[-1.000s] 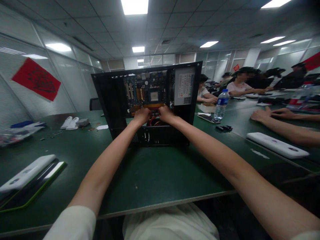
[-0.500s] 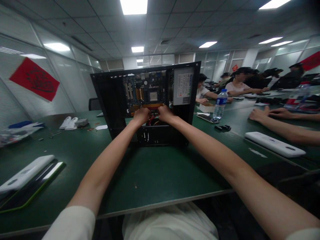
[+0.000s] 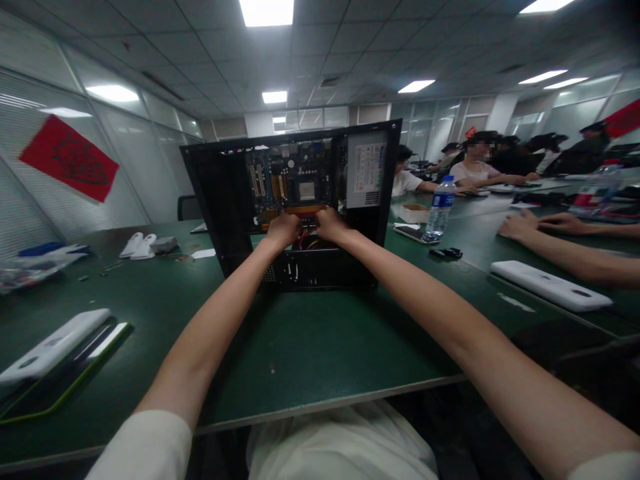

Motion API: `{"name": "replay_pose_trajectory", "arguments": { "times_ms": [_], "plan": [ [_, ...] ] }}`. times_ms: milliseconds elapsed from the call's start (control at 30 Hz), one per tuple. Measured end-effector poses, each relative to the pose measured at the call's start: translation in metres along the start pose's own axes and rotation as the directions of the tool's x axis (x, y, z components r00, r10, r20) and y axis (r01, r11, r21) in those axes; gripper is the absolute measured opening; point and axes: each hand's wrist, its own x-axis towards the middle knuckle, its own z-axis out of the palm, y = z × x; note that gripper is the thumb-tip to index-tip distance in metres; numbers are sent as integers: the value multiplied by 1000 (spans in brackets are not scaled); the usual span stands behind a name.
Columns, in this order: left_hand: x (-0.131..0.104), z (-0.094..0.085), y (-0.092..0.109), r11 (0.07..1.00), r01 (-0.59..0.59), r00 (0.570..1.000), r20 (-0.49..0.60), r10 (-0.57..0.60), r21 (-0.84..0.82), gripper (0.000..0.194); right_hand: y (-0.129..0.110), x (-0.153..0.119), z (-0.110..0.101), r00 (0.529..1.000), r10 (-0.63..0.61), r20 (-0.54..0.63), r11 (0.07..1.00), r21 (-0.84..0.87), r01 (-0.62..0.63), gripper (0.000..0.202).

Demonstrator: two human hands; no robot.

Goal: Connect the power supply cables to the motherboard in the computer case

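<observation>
An open black computer case [image 3: 215, 200] stands on the table in front of me, its inside facing me. Within it are a motherboard [image 3: 293, 167] with a silver square at its middle and a labelled power supply [image 3: 366, 167] at upper right. Both hands reach inside, along the board's lower edge by an orange-red strip [image 3: 311, 211]. My left hand [image 3: 284, 231] is closed at the strip's left end; my right hand [image 3: 331, 225] is closed at its right end. Whatever the fingers pinch is hidden. Red and dark cables [image 3: 306, 239] show between and below them.
On the green table [image 3: 300, 340], a water bottle [image 3: 441, 210], a phone [image 3: 416, 233] and a small black object [image 3: 446, 254] stand to the right. White devices lie at right [image 3: 550, 285] and left [image 3: 60, 340]. Another person's hands [image 3: 523, 225] rest at far right.
My hands and the case have hardly moved. In the background at right, a seated person's arm has shifted forward along the table.
</observation>
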Motion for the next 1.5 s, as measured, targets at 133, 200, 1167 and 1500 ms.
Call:
{"name": "replay_pose_trajectory", "arguments": {
  "times_ms": [133,200,1167,1500],
  "plan": [
    [0,-1,-1,1000,15,1000,-20,-15,12,30,0,0,1,1000,-28,-9,1000,11,28,31],
    [0,0,-2,999,27,999,-29,-26,17,31,0,0,1,999,-36,-13,999,21,37,31],
    [8,7,-16,974,177,984,28,-175,-141,29,-2,-9,-9,1000,10,-14,998,59,-9,30],
    [3,3,-10,987,110,993,-25,-113,-115,28,0,0,-3,999,37,-14,999,40,-36,33]
  ]
}}
